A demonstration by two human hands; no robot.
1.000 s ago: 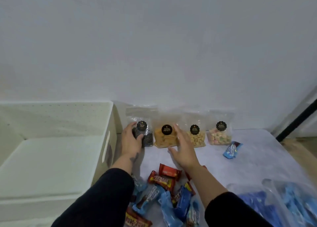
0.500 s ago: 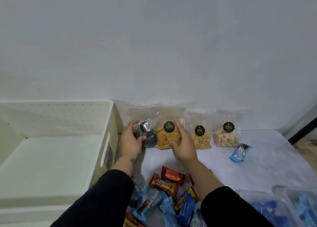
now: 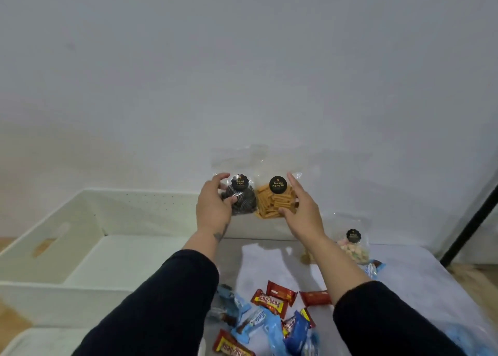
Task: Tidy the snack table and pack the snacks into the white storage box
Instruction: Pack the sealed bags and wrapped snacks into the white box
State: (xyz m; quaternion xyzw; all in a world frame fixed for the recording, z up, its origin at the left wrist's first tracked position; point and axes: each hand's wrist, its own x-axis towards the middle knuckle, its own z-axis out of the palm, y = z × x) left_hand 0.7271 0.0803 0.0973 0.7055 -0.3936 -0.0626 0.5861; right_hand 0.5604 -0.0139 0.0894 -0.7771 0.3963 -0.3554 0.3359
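The left hand [image 3: 215, 207] curls its fingers round a clear bag of dark cookies [image 3: 242, 198], the right hand [image 3: 301, 210] holds a clear bag of orange sticks [image 3: 275, 202], apparently lifted above the grey tabletop [image 3: 269, 261]. The white storage box [image 3: 89, 221] sits at nine o'clock.

I see a white storage box [image 3: 80, 237] with a grid of tiny dots along its far wall. My sleeves [image 3: 161, 301] are black. The clear bag in my left hand [image 3: 213, 210] holds dark swirl-patterned cookies [image 3: 244, 202] — its round label [image 3: 239, 182] is black with gold lettering. The bag at my right hand [image 3: 301, 210] holds orange-tan sticks [image 3: 272, 204] under the same black-and-gold label. A third clear bag [image 3: 353, 250] shows pastel pink, green and white pieces. On the pale grey table [image 3: 404, 269] lie red wrappers [image 3: 268, 300] with white lettering and yellow edging — mixed with light blue and darker blue wrappers [image 3: 293, 334]. The wall [image 3: 242, 72] is plain off-white.
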